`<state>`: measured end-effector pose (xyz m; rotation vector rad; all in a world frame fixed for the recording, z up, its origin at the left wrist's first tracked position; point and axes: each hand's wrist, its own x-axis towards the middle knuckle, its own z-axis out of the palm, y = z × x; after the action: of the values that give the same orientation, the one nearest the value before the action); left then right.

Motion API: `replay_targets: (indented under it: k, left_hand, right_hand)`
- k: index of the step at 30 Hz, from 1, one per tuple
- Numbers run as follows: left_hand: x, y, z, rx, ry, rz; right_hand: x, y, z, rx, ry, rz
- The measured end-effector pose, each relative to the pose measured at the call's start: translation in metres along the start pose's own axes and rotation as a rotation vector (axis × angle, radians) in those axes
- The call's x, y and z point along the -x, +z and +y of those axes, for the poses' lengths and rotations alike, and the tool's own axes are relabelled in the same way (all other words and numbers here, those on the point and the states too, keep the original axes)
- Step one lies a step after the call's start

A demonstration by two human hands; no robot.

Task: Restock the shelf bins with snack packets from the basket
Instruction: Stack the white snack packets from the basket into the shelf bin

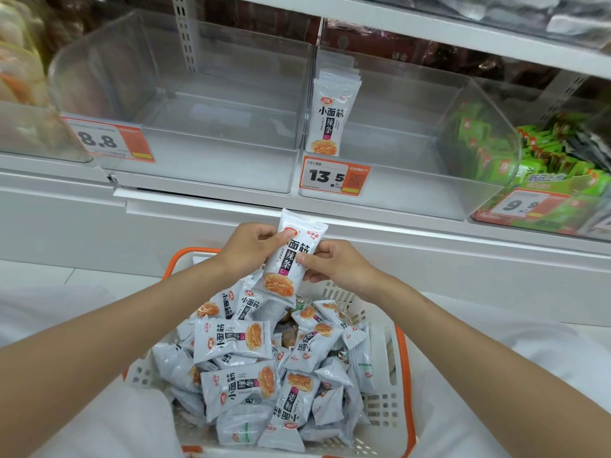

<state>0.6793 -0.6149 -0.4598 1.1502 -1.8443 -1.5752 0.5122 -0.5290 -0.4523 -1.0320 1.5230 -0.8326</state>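
I hold one grey snack packet (pixel 291 259) upright above the basket, below the shelf edge. My left hand (pixel 249 247) pinches its upper left side and my right hand (pixel 337 264) grips its right edge. The white basket with an orange rim (pixel 401 375) sits at the bottom middle, piled with several matching grey packets (pixel 231 340). On the shelf, a clear bin (pixel 413 180) tagged 13.5 holds a few of the same packets (pixel 332 117) standing against its left wall. To its left a clear bin (pixel 205 160) tagged 8.8 holds nothing.
Green snack packs (pixel 529 153) fill the bin at the right, tagged 9.9. A bin at the far left (pixel 20 77) holds pale and orange packs. An upper shelf (pixel 429 31) runs above the bins. A white ledge (pixel 231 209) juts out under them.
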Motion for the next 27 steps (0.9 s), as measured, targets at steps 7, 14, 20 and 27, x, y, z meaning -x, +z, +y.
replay_targets:
  k: [7, 14, 20, 27]
  left_hand:
    - [0.000, -0.001, 0.002, 0.094, -0.043, 0.010]
    - [-0.004, 0.000, 0.009, 0.157, -0.054, 0.032]
    - [-0.009, -0.003, 0.028, 0.183, -0.009, 0.041]
    - [-0.013, -0.008, 0.076, 0.091, 0.247, 0.035]
  right_hand:
    - [-0.003, -0.002, 0.001, 0.004, -0.005, 0.017]
    - [-0.003, 0.001, 0.002, 0.006, -0.012, 0.031]
    - [-0.001, -0.010, -0.012, 0.046, -0.085, 0.082]
    - [0.007, -0.037, -0.047, 0.117, -0.253, 0.175]
